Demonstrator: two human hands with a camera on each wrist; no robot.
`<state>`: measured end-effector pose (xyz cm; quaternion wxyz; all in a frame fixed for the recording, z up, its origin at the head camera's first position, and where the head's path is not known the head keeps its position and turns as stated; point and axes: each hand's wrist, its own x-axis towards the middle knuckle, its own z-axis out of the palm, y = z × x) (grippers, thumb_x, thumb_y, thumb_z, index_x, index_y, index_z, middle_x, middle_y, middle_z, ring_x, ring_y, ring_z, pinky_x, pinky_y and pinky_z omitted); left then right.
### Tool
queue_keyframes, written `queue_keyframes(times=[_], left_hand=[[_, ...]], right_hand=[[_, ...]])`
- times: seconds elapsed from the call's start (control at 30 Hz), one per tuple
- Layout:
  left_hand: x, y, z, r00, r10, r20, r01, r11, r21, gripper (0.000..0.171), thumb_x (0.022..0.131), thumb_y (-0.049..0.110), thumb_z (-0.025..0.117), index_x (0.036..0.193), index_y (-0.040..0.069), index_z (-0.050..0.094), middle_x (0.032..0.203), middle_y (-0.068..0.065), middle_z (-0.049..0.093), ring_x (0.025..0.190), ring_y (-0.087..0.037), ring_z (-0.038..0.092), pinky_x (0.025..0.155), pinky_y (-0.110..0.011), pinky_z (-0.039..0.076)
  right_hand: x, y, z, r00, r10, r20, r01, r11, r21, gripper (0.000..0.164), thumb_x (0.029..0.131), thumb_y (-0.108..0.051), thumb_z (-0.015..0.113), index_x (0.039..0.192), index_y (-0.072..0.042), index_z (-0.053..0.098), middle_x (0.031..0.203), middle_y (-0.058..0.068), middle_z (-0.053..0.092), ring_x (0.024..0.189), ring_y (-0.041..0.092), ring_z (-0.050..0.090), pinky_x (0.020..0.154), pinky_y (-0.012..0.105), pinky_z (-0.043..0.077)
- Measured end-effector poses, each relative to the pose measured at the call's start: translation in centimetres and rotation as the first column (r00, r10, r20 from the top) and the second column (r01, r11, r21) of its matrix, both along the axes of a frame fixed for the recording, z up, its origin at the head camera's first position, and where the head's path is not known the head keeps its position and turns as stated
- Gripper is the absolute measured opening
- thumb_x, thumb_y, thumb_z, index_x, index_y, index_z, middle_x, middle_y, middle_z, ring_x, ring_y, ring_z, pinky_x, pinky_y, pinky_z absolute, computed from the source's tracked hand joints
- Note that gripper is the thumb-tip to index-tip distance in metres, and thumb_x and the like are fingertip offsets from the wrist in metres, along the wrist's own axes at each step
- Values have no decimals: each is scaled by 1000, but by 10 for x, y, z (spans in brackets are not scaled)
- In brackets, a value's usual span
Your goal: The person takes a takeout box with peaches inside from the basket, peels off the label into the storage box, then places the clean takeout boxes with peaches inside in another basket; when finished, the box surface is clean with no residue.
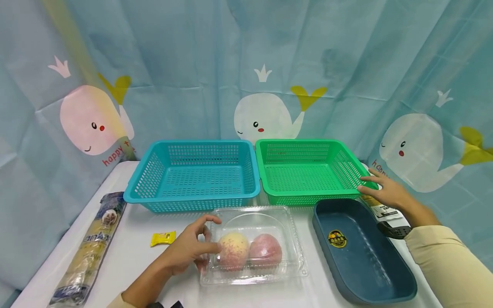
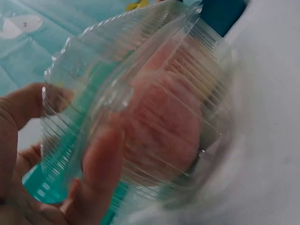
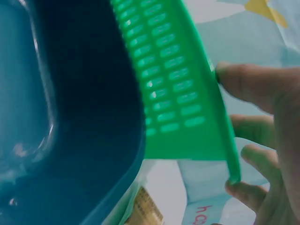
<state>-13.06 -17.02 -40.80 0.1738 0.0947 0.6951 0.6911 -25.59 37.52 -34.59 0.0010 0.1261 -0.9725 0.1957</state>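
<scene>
My left hand (image 1: 188, 246) grips the left edge of a clear plastic clamshell box (image 1: 290, 273), thumb on the near side and fingers round the edge. Inside sit two round peach-like pieces, one yellow-and-pink (image 1: 233, 250) and one pink (image 1: 265, 249). The left wrist view shows the pink flesh-toned piece (image 2: 164, 122) through the ridged plastic, close to the thumb. At the front right corner of the green basket (image 1: 300, 199), my right hand (image 1: 387, 192) has its fingers spread, fingertips at the rim (image 3: 213, 93).
A turquoise basket (image 1: 192, 204) stands left of the green one. The dark blue tub (image 1: 366, 256) is right of the box. On the left lie a long noodle-like packet (image 1: 90, 252) and a small yellow wrapper (image 1: 163, 238). Another packet (image 1: 385, 211) lies beneath my right hand.
</scene>
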Motion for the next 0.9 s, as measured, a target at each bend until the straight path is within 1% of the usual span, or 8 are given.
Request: queue_keyframes(times=[0.1, 0.17, 0.3, 0.43, 0.6, 0.63, 0.77, 0.9], left_hand=[[-2, -2, -3, 999, -44, 30, 41, 994, 97, 58, 76, -3, 75, 124, 4, 43, 89, -15, 36, 52, -18, 49, 37, -28, 47], [-2, -2, -4, 998, -58, 35, 52, 988, 148, 56, 76, -6, 73, 121, 3, 41, 91, -15, 34, 52, -19, 51, 37, -29, 48], [1, -4, -4, 999, -42, 26, 36, 976, 213, 53, 76, -9, 70, 119, 1, 41, 92, -15, 33, 53, -18, 51, 36, -28, 47], [5, -7, 4, 1000, -22, 8, 20, 968, 251, 52, 76, -10, 68, 118, 2, 42, 96, -18, 33, 53, -17, 53, 35, -29, 48], [8, -8, 22, 1000, 22, -16, -17, 963, 269, 53, 77, -11, 67, 121, 2, 40, 105, -22, 35, 57, -20, 57, 38, -30, 51], [8, -8, 26, 999, 33, -20, -27, 963, 270, 52, 78, -11, 66, 120, 3, 41, 106, -23, 35, 58, -20, 57, 39, -30, 51], [8, -7, 47, 997, 76, -32, -64, 961, 270, 51, 79, -11, 65, 121, 6, 42, 112, -24, 34, 64, -23, 59, 42, -31, 53], [3, -4, 70, 992, 94, -85, -68, 961, 270, 49, 82, -11, 63, 121, 11, 44, 109, -23, 34, 73, -28, 61, 45, -36, 55]], right_hand=[[-1, 3, -4, 998, 31, 46, -30, 999, -18, 66, 98, -40, 52, 138, 12, 42, 153, 32, 10, 129, 63, 15, 91, 78, 20], [-1, 4, -6, 996, 54, 72, -50, 997, -59, 67, 99, -37, 51, 140, 14, 36, 153, 33, 4, 130, 63, 12, 91, 79, 18], [-2, 6, -8, 990, 77, 117, -63, 991, -119, 70, 100, -35, 50, 143, 15, 27, 154, 31, -6, 132, 62, 4, 93, 79, 15], [-4, 5, -7, 986, 76, 146, -56, 989, -134, 72, 100, -35, 51, 144, 15, 24, 155, 28, -9, 133, 60, 1, 94, 78, 14], [-3, 5, -5, 984, 88, 156, -60, 983, -175, 71, 99, -31, 53, 143, 16, 24, 155, 28, -10, 134, 58, -2, 95, 77, 14], [-3, 5, -5, 983, 92, 160, -62, 981, -186, 71, 100, -30, 53, 144, 16, 22, 155, 29, -9, 134, 59, 1, 96, 77, 15], [-3, 4, -6, 980, 101, 173, -65, 977, -204, 70, 100, -27, 53, 144, 17, 20, 154, 30, -10, 135, 58, 0, 97, 76, 16], [-3, 5, -5, 980, 102, 171, -68, 979, -191, 69, 100, -28, 52, 143, 18, 22, 154, 30, -12, 134, 58, -4, 95, 77, 14]])
